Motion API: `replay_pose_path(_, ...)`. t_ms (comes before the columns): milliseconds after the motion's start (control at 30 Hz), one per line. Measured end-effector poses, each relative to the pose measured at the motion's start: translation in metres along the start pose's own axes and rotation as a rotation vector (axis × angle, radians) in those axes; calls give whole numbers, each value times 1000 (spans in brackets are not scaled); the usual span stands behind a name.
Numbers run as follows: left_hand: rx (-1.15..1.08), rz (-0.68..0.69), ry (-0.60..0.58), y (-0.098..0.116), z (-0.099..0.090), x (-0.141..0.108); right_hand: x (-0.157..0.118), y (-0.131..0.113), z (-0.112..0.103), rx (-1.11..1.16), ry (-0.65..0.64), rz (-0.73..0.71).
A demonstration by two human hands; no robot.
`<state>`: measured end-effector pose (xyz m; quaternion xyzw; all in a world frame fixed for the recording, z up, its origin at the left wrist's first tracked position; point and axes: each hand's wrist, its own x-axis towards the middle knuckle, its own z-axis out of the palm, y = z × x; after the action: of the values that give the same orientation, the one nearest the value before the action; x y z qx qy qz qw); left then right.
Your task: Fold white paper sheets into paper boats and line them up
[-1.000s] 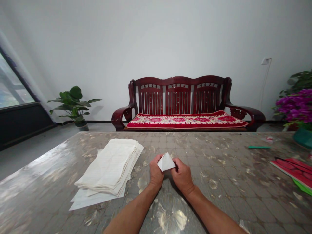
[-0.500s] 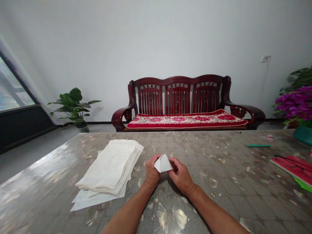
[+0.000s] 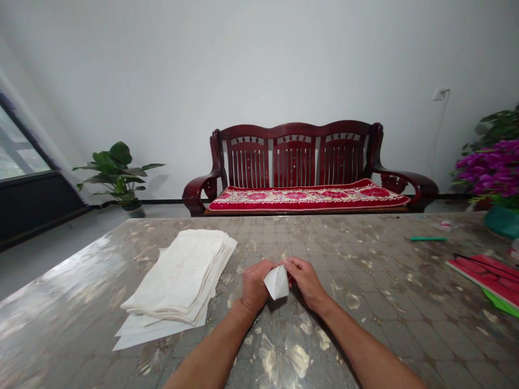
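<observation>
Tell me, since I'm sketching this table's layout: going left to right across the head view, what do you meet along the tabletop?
Stack of white paper, left hand, folded white paper, right hand, green strip, red printed sheets

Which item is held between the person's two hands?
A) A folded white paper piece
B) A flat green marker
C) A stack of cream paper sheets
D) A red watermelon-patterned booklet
A: the folded white paper piece is pinched between the fingers of the left hand and the right hand.
</observation>
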<state>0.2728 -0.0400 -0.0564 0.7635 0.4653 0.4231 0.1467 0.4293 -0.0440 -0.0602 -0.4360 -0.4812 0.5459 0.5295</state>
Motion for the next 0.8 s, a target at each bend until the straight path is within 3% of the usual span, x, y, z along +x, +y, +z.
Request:
replay_pose_path(333, 94, -70, -24, -5, 2, -3, 3, -5, -3, -84, 7, 26)
replay_pose_path(600, -17, -63, -31, -2, 5, -4, 8, 4, -3, -215, 53, -48)
replay_pose_path(800, -205, -139, -127, -2, 8, 1, 18, 12, -16, -454, 123, -128)
